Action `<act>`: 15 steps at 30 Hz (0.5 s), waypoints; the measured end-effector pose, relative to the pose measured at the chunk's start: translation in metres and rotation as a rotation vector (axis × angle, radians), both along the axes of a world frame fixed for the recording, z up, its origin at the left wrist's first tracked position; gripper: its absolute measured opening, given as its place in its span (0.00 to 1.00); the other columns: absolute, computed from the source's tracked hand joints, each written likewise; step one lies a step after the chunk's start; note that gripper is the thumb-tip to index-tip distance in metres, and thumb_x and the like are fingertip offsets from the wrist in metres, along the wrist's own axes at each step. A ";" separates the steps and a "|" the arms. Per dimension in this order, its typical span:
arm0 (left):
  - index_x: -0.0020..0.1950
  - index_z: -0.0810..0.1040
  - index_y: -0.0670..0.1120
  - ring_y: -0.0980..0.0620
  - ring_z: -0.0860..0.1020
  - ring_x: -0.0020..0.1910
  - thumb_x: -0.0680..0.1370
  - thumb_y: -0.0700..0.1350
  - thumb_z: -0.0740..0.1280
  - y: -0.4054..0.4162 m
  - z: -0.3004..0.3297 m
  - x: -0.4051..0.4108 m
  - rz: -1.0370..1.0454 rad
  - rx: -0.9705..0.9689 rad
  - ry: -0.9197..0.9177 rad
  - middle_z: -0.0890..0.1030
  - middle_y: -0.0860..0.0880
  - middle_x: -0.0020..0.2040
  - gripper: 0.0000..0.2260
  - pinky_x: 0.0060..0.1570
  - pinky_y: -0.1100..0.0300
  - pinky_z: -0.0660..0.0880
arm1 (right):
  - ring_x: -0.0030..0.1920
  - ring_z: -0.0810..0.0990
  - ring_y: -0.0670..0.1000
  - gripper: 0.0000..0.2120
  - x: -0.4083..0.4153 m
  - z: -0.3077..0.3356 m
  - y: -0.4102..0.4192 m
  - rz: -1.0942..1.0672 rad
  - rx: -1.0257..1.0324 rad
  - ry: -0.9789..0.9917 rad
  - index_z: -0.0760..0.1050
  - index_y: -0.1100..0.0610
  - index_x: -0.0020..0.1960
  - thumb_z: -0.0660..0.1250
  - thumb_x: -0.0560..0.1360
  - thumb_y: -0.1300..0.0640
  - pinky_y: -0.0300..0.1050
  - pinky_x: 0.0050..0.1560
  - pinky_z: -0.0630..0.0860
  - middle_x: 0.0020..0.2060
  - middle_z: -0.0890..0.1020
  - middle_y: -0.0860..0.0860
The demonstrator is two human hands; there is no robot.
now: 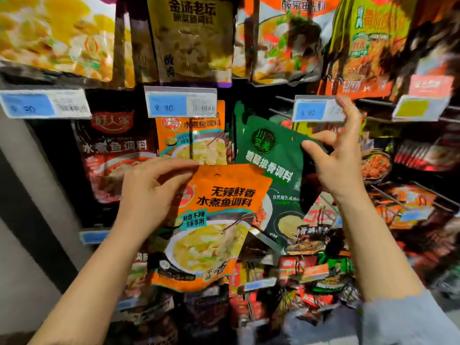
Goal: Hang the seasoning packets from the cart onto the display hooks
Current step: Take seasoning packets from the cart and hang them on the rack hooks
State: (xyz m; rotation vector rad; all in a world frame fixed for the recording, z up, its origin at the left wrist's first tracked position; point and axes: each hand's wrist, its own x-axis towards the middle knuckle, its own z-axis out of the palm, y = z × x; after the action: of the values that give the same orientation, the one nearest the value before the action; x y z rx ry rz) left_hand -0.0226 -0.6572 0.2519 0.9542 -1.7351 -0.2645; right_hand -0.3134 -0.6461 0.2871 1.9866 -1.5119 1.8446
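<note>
Now we hold two seasoning packets up in front of the display rack. Our left hand (151, 192) pinches the top left corner of the orange packet (211, 227), thumb in front and fingers behind. Its big black words read 无辣鲜香 水煮鱼调料, and a bowl of yellow fish soup is drawn below them. Our right hand (341, 160) grips the right edge of the green packet (271, 155), which tilts behind the orange one and partly hides there. Its white words read 排骨调料.

Just behind the orange packet, one more like it (191, 135) hangs on a hook. Left of that hangs a dark red packet (117, 150) that says 水煮鱼调料. Above them we count three blue price tags: the left tag (44, 104) is too blurry to read, the middle tag (180, 105) says 9.90, and the right tag (316, 110) says 5.90. One yellow tag (420, 108) sits farther right, too blurry to read.
</note>
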 end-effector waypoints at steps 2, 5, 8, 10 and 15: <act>0.49 0.79 0.61 0.69 0.76 0.46 0.73 0.38 0.71 -0.012 -0.002 0.000 -0.011 0.001 0.006 0.79 0.63 0.46 0.16 0.49 0.69 0.72 | 0.43 0.79 0.53 0.37 0.003 -0.005 -0.008 -0.027 -0.010 -0.051 0.53 0.54 0.75 0.66 0.73 0.69 0.61 0.53 0.76 0.51 0.70 0.24; 0.48 0.77 0.64 0.63 0.78 0.45 0.73 0.41 0.70 -0.027 -0.004 -0.003 -0.027 0.006 -0.010 0.81 0.57 0.44 0.16 0.48 0.70 0.71 | 0.41 0.77 0.47 0.39 -0.001 -0.012 -0.021 -0.041 -0.031 -0.156 0.51 0.49 0.76 0.65 0.72 0.67 0.58 0.52 0.77 0.57 0.74 0.30; 0.48 0.78 0.63 0.58 0.79 0.49 0.73 0.40 0.71 -0.038 -0.007 -0.007 -0.031 0.029 0.011 0.81 0.56 0.46 0.16 0.53 0.68 0.73 | 0.40 0.77 0.48 0.40 -0.005 -0.011 -0.029 -0.027 -0.082 -0.197 0.50 0.48 0.75 0.65 0.71 0.68 0.52 0.50 0.78 0.61 0.77 0.42; 0.49 0.78 0.62 0.60 0.79 0.50 0.74 0.38 0.71 -0.041 -0.007 -0.011 -0.044 0.031 0.022 0.81 0.58 0.47 0.17 0.54 0.67 0.73 | 0.39 0.76 0.48 0.40 -0.010 -0.009 -0.036 0.017 -0.134 -0.241 0.49 0.55 0.76 0.64 0.70 0.69 0.45 0.47 0.76 0.65 0.75 0.54; 0.50 0.79 0.58 0.65 0.78 0.49 0.74 0.37 0.71 -0.045 -0.005 -0.023 -0.062 -0.044 0.034 0.79 0.61 0.48 0.15 0.52 0.71 0.72 | 0.41 0.77 0.49 0.44 -0.015 -0.009 -0.057 0.110 -0.239 -0.357 0.44 0.58 0.76 0.66 0.68 0.69 0.48 0.51 0.77 0.72 0.64 0.62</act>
State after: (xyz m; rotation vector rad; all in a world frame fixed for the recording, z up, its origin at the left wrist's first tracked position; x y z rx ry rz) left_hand -0.0456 -0.7026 0.2465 0.8606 -1.7344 -0.2805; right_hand -0.3287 -0.7030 0.2784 1.7341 -1.1914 2.3987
